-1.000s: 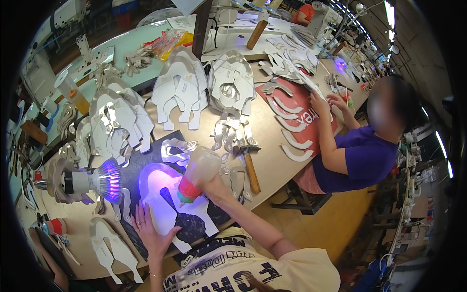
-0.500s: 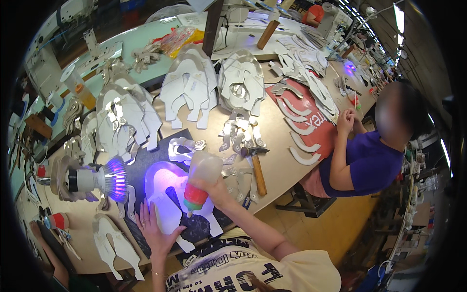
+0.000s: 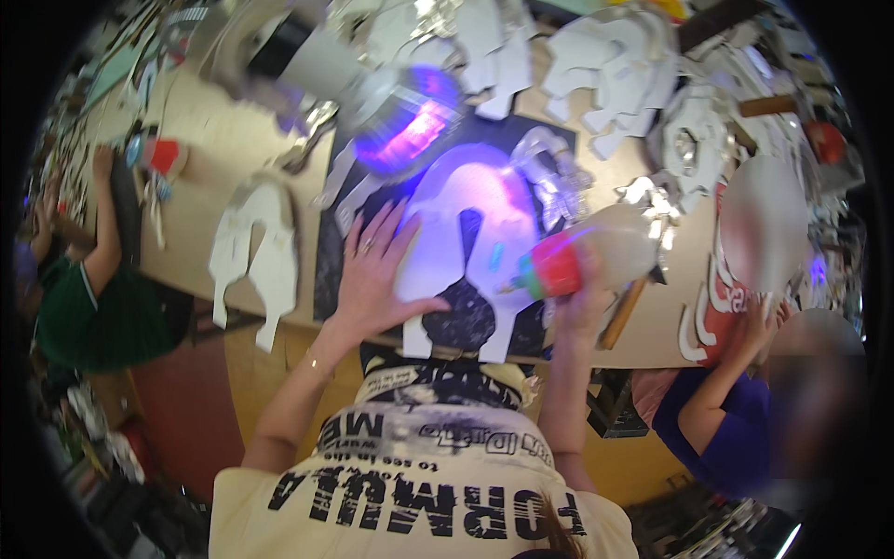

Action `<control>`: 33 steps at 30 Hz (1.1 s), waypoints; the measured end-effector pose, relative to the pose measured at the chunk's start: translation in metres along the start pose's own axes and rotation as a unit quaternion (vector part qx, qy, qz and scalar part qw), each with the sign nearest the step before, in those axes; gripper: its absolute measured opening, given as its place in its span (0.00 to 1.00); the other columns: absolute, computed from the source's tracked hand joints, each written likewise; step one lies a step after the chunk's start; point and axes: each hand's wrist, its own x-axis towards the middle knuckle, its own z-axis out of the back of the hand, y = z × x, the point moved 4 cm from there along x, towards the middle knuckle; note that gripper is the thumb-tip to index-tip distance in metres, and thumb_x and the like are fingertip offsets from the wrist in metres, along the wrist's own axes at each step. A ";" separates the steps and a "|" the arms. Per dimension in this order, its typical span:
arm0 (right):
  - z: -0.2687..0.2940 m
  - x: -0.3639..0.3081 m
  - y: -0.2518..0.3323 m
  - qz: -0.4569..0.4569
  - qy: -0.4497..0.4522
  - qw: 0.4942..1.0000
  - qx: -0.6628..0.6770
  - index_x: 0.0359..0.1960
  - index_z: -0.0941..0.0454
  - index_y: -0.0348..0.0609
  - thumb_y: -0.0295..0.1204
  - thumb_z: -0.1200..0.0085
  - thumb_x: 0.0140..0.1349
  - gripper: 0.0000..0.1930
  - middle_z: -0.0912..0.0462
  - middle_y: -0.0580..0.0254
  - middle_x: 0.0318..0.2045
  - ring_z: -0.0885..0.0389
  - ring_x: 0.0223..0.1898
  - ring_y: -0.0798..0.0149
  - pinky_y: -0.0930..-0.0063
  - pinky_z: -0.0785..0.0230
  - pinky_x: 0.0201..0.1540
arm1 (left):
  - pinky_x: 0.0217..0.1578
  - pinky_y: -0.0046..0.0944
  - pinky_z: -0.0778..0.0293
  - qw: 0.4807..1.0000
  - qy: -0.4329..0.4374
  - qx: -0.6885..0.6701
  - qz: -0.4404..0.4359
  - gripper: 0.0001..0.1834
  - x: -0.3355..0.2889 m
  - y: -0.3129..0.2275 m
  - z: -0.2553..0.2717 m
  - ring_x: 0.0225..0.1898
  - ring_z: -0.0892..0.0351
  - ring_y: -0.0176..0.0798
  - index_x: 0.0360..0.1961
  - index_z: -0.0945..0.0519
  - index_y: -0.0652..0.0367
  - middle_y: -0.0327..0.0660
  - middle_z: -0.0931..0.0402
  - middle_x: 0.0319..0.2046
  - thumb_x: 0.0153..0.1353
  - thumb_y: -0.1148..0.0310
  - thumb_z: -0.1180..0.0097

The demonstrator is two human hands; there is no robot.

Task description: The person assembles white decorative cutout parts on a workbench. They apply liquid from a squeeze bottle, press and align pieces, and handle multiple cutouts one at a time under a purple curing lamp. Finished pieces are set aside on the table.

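Note:
A white U-shaped shoe-upper piece lies on a dark marbled board, lit violet by the lamp. My left hand rests over its left side, fingers spread, the thumb reaching toward the gap between the legs. My right hand is wrapped round a translucent squeeze bottle with a red band and green cap. The bottle is tilted, its nozzle at the right leg of the piece; whether it touches cannot be told. A small bluish streak shows on the piece near the nozzle.
A lamp with a finned head hangs just above the board. Another white upper lies at left, with stacked uppers behind. A hammer handle is right of the bottle. Co-workers sit at left and right.
My view has turned, so the bench appears shifted. The bottle has tipped nearer level, and its nozzle has moved from near the gap to the right leg. My left hand stays on the piece.

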 end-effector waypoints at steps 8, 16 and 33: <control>-0.018 -0.008 0.008 0.188 0.077 0.960 -0.191 0.48 0.22 0.36 0.32 0.28 0.54 0.23 0.18 0.61 0.42 0.19 0.43 0.65 0.69 0.25 0.48 | 0.71 0.58 0.56 1.000 -0.003 -0.023 0.002 0.60 -0.002 0.003 0.003 0.71 0.44 0.54 0.68 0.35 0.57 0.50 0.41 0.69 0.37 0.33 0.30; -0.043 -0.020 -0.001 0.241 0.261 0.813 -0.461 0.56 0.29 0.38 0.37 0.24 0.49 0.35 0.16 0.60 0.41 0.18 0.46 0.61 0.65 0.30 0.57 | 0.70 0.57 0.56 1.000 -0.002 -0.031 0.007 0.60 -0.001 0.003 0.001 0.71 0.45 0.53 0.68 0.35 0.56 0.50 0.41 0.70 0.35 0.35 0.29; -0.015 0.006 -0.003 0.141 0.054 0.969 -0.194 0.53 0.28 0.37 0.29 0.39 0.62 0.19 0.22 0.59 0.45 0.19 0.44 0.64 0.65 0.22 0.48 | 0.71 0.59 0.59 0.999 0.010 -0.045 0.012 0.59 -0.004 0.007 -0.003 0.73 0.48 0.50 0.70 0.38 0.53 0.48 0.43 0.70 0.40 0.30 0.35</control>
